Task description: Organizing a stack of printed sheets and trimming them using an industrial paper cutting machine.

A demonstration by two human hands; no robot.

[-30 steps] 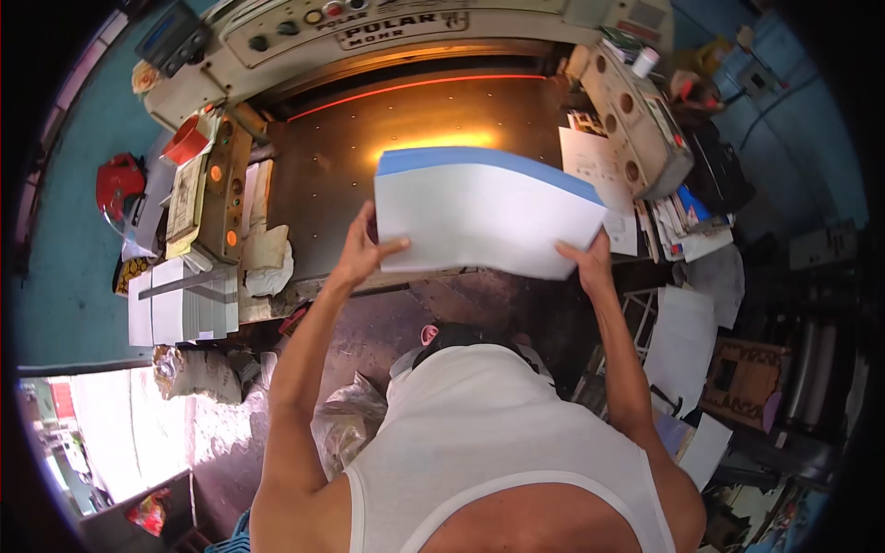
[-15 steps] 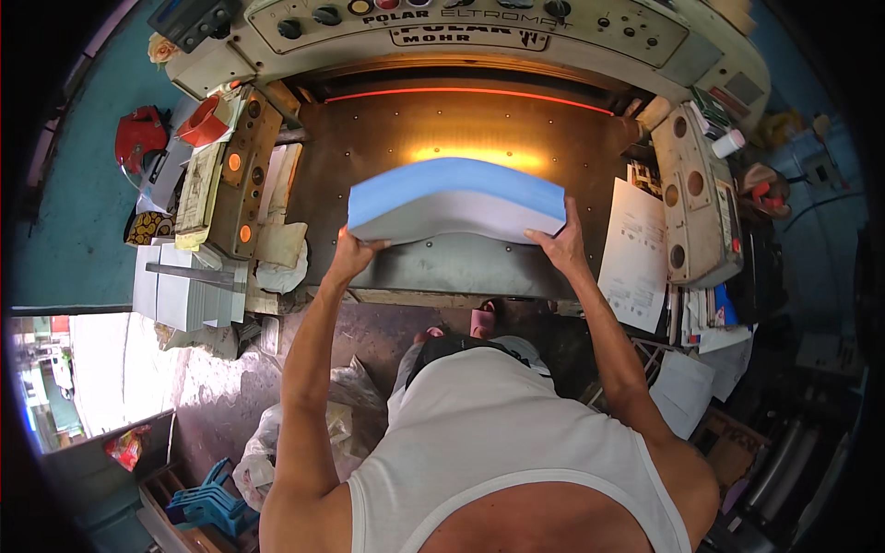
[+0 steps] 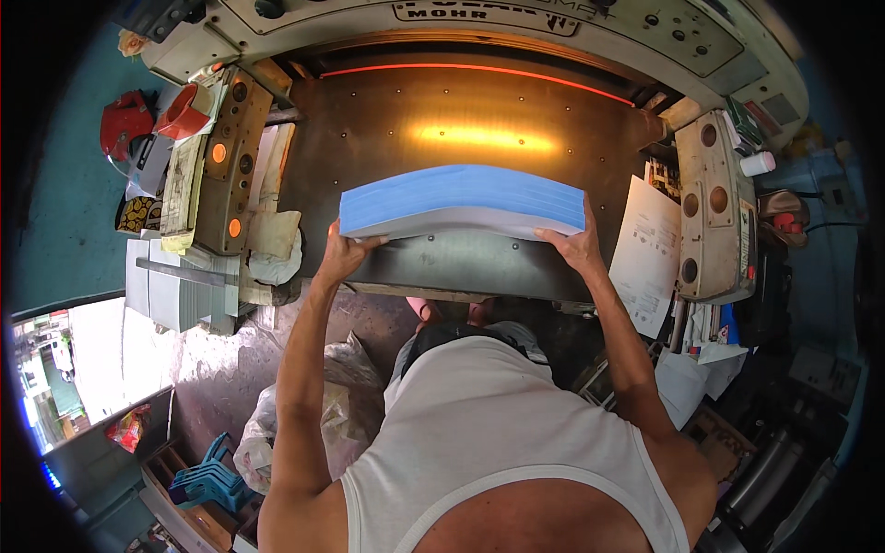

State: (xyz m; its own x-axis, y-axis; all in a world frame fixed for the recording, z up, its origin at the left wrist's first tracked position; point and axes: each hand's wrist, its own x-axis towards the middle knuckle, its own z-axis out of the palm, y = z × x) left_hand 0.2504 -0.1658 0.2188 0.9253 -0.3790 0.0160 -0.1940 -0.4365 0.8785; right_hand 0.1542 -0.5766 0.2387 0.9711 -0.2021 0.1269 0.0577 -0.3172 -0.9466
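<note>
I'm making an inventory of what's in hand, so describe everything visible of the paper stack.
The stack of paper looks thick, apparently many sheets. Its broad blue side, streaked with fine lengthwise lines, faces the camera; a narrower pale grey face shows toward the person. It is bent, its middle arched away from the person. The left hand grips one end, the right hand the other, over the metal table; contact with that is unclear.

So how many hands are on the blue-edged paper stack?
2: the left hand at the left end of the blue-edged paper stack, the right hand at its right end. No other hand shows.
</note>
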